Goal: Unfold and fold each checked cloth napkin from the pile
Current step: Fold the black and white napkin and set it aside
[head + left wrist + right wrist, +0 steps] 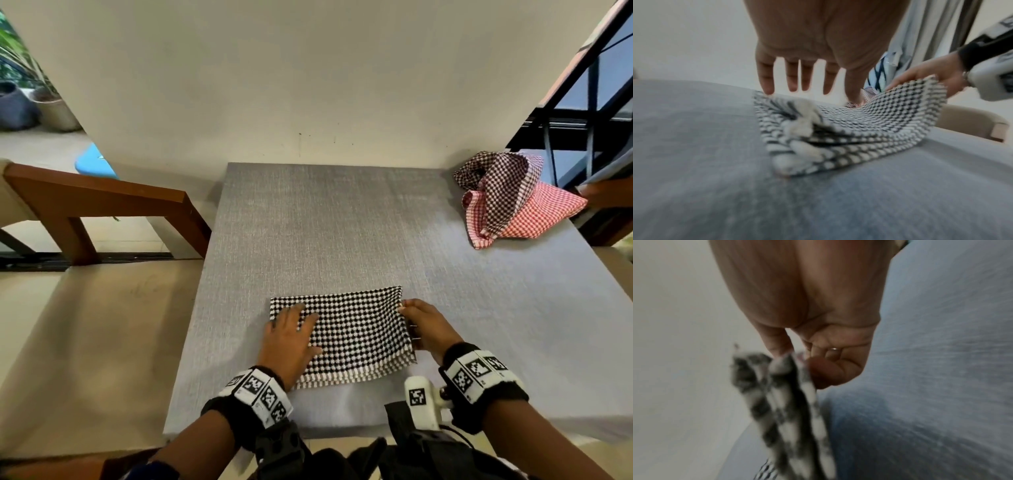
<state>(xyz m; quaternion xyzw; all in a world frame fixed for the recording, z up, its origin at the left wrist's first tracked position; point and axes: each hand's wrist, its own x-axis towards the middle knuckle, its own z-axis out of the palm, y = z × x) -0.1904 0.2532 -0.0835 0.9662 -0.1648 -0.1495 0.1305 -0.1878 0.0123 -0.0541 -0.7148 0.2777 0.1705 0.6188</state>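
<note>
A black-and-white checked napkin [356, 332] lies folded in layers near the front of the grey table [325, 222]. My left hand [291, 332] lies flat on its left part with straight, spread fingers [766, 81]. My right hand [419, 323] pinches the napkin's right edge [789, 369] between thumb and fingers and holds that edge lifted off the table [920, 100]. At the back right corner of the table sits the pile of crumpled checked napkins [513, 195], a dark one on red ones.
A wooden chair arm [102, 198] stands to the left of the table. A cream wall [274, 85] runs behind the far edge. A dark window frame [589, 102] stands at the right, past the pile. Bare grey cloth stretches between the folded napkin and the pile.
</note>
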